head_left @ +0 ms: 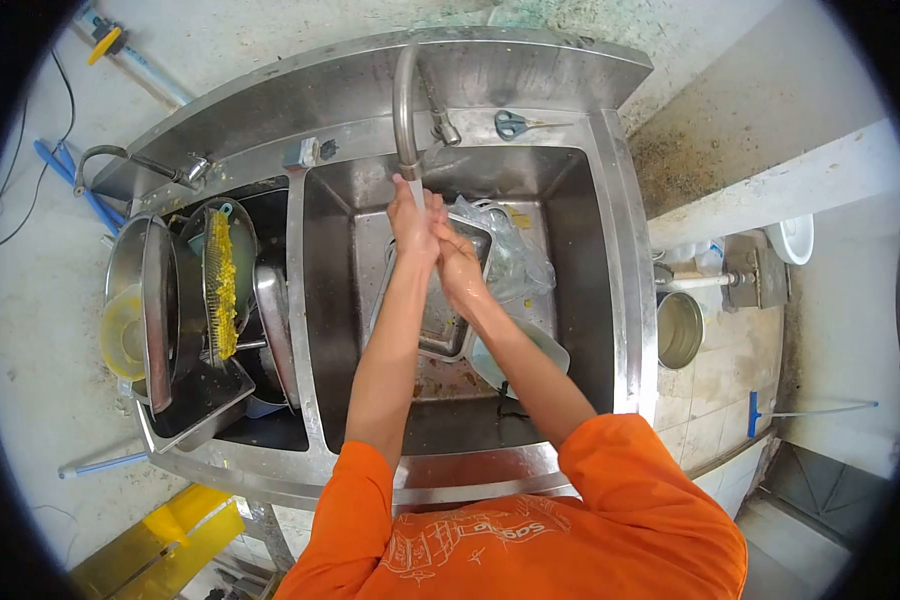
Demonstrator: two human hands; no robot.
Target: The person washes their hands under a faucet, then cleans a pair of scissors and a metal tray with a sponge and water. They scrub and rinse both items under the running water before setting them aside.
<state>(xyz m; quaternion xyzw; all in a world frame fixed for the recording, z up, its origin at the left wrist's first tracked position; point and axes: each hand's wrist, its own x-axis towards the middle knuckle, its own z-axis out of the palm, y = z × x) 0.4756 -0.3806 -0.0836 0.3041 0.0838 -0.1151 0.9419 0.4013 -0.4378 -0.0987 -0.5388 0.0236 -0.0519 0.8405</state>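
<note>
Under the curved metal faucet (405, 110), my left hand (410, 220) is in the falling water, with its fingers partly stretched out. My right hand (456, 262) is wet and presses against the side of my left hand, its fingers loosely extended. Neither hand appears to hold an object, though the fingers overlap and are partly hidden. Below them in the steel sink basin (580, 300) lie a rectangular metal tray (440, 343), a crumpled clear plastic bag (520, 255) and a translucent plastic container (550, 345), partly covered by my right forearm.
Dark-handled scissors (511, 125) lie on the back ledge. A small box (300, 153) stands left of the faucet. The left basin holds stacked pans (157, 310) and a grater-like piece covered in yellow bits (220, 290). A metal pot (679, 330) stands at right, beyond the sink.
</note>
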